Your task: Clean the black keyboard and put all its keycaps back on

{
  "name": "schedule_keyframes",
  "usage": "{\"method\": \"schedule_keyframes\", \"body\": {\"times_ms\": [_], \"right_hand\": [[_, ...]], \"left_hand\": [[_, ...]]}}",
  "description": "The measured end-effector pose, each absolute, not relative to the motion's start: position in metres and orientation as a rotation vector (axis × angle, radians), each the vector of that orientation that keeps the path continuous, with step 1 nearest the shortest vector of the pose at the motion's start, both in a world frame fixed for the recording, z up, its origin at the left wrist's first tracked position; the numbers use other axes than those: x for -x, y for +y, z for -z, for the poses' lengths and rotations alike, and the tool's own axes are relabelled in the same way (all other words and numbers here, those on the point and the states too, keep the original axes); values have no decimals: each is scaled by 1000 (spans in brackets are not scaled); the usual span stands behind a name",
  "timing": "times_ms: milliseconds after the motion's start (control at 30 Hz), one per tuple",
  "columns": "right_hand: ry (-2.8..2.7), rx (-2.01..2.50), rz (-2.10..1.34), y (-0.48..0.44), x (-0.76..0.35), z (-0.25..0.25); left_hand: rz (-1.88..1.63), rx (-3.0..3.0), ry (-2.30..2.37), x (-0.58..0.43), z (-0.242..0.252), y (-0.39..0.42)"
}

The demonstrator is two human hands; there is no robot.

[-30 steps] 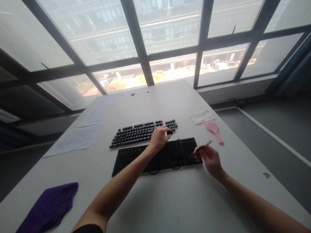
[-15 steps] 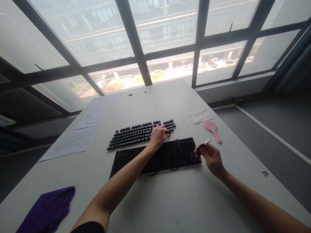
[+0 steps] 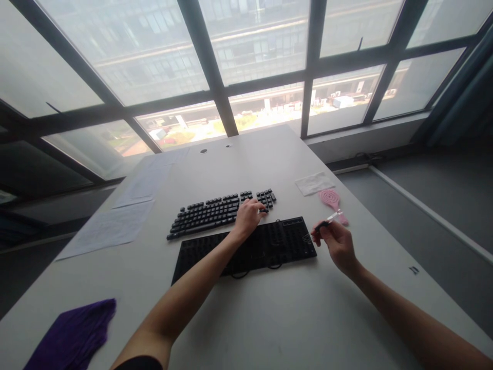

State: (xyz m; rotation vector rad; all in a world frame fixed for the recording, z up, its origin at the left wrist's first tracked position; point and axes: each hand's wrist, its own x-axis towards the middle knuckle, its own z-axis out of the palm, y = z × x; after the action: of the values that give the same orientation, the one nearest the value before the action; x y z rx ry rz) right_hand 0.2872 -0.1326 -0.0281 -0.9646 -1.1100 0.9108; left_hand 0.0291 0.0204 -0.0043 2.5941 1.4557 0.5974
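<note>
A black keyboard base (image 3: 215, 252) with its caps removed lies on the white table (image 3: 269, 318). Behind it the loose keycaps (image 3: 208, 213) are laid out in rows. My left hand (image 3: 248, 216) reaches over the base, fingers curled on a keycap at the right end of the rows. My right hand (image 3: 335, 241) hovers just right of the base's right end, pinching a small slim tool (image 3: 327, 222) with a black grip and pale tip.
A pink hairbrush (image 3: 332, 199) and a white cloth (image 3: 314, 183) lie at the right, behind my right hand. Paper sheets (image 3: 111, 226) lie at the left. A purple cloth (image 3: 73, 334) sits at the near left corner. Large windows stand behind the table.
My right hand has lifted slightly and drawn the tool away from the base's right end. My left hand stays on the keycaps at the right end of the rows.
</note>
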Motion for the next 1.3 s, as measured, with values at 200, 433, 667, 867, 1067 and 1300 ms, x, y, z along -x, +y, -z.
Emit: {"method": "schedule_keyframes", "body": {"times_ms": [200,433,667,867,1067,1300], "right_hand": [[-1255,1051,-878,-137,-288,21],[-1595,1197,-812,-137,-286,20],[-1787,1155,-857,-137,-293,14],[-1988,989,-847,-142,-296,8],[-1978,918,-824,-142,-296,11],[-1559,1058,-1058,-135,-297,33]], "left_hand": [[-766,-2551,1347,-42,-10,-13],[-766,-2256,975,-83,-4,-102],[-801,-2111,967,-97,15,-121],[-661,-2398,909,-90,2,-116],[-627,-2435,863,-89,6,-113],[-683,-2355,990,-96,18,-115]]}}
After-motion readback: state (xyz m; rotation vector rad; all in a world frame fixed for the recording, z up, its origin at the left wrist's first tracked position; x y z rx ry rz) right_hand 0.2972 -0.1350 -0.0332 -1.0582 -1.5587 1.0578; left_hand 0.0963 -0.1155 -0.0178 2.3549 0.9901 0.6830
